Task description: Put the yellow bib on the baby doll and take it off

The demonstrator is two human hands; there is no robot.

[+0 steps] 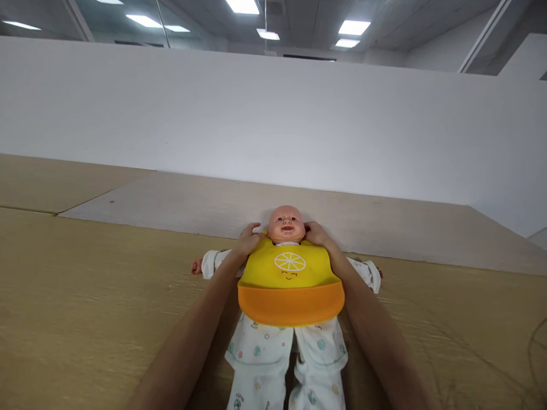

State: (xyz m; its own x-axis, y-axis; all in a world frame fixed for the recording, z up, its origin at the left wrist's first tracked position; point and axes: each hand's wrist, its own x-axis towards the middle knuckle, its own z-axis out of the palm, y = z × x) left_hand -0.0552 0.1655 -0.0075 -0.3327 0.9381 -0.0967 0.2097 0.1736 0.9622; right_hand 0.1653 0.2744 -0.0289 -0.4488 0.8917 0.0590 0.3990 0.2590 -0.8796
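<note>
A baby doll (287, 221) lies on its back in front of me, head toward the wall, in white printed clothes (258, 347) with its arms spread to both sides. A yellow silicone bib (290, 273) with a citrus slice and an orange catch pocket (291, 304) covers its chest. My left hand (248, 240) is closed at the bib's upper edge beside the doll's neck, one finger raised. On the other side, my right hand (317, 234) pinches the bib by the neck. Some of its fingertips are hidden, and the strap ends behind the neck are out of sight.
Beneath the doll is a light wooden surface (106, 296), with a paler panel (192, 199) behind its head. A white wall (256, 119) rises behind that panel, topped by glass (205, 25). Thin dark curved lines (534, 347) show at the lower right.
</note>
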